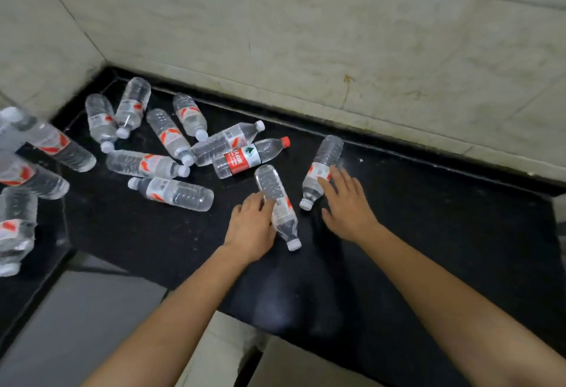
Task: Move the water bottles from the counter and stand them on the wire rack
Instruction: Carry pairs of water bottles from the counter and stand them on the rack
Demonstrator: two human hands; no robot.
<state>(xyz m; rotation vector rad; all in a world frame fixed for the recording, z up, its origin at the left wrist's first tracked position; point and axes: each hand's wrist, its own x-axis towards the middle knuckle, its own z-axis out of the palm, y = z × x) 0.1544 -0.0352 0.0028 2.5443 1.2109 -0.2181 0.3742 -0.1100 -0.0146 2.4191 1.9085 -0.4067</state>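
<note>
Where the work lies: on the black counter (428, 233), with bottles lying flat across its left and middle; the wire rack is not clearly in view.
Step in hand: by my judgement, taking up 2 bottles at once, 1 per hand, for the carry to the rack.
Left hand (251, 227): its fingers curl over the body of the near bottle (277, 203) and the thumb is hidden under it, so it has a loose hold at the bottle's middle.
Right hand (347, 203): spread and flat, with its fingertips resting on the label of the far bottle (323, 166); it grips nothing yet.
Doing it well: wrap each hand round the labelled waist before lifting, since a round bottle under flat fingers can roll away. The thin clear plastic probably dents, so squeeze gently. Both caps point toward the person, so each wrist has to turn the cap upward for the bottle to land on its base.
Bottles lying on the counter: 10.
White-capped bottles (173, 193) among them: 9.
Edge bottles (52, 146), blurred at the far left: at least 3; I cannot tell whether they are on the rack.
Hands: 2.
Red-capped bottle (249, 157): 1, with a red label, at the right edge of the pile.
</note>
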